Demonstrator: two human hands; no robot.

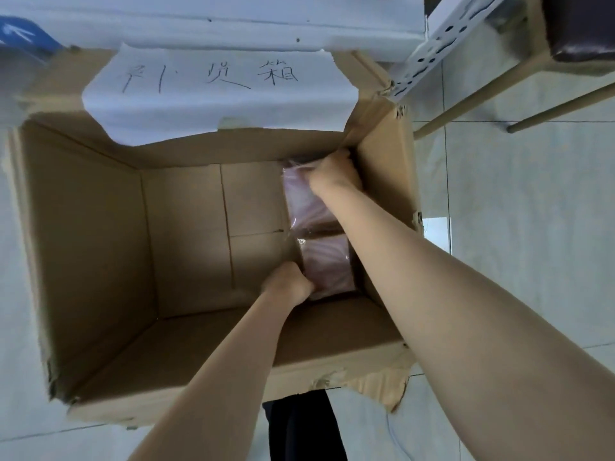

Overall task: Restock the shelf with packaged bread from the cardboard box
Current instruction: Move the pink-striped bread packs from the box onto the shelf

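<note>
A large open cardboard box (86,227) stands on the floor below me. Two clear-wrapped bread packages lie against its right inner wall. My right hand (336,174) reaches deep into the far right corner and grips the top end of the far bread package (306,204). My left hand (289,282) is curled round the near left edge of the near bread package (327,261). Both forearms reach down into the box. The rest of the box bottom is bare cardboard.
A white paper sheet (219,91) with handwritten characters is taped to the box's far flap. A white perforated shelf upright (442,44) rises at the upper right, beside a chair (565,61) with tan legs. Grey floor tiles (515,211) surround the box.
</note>
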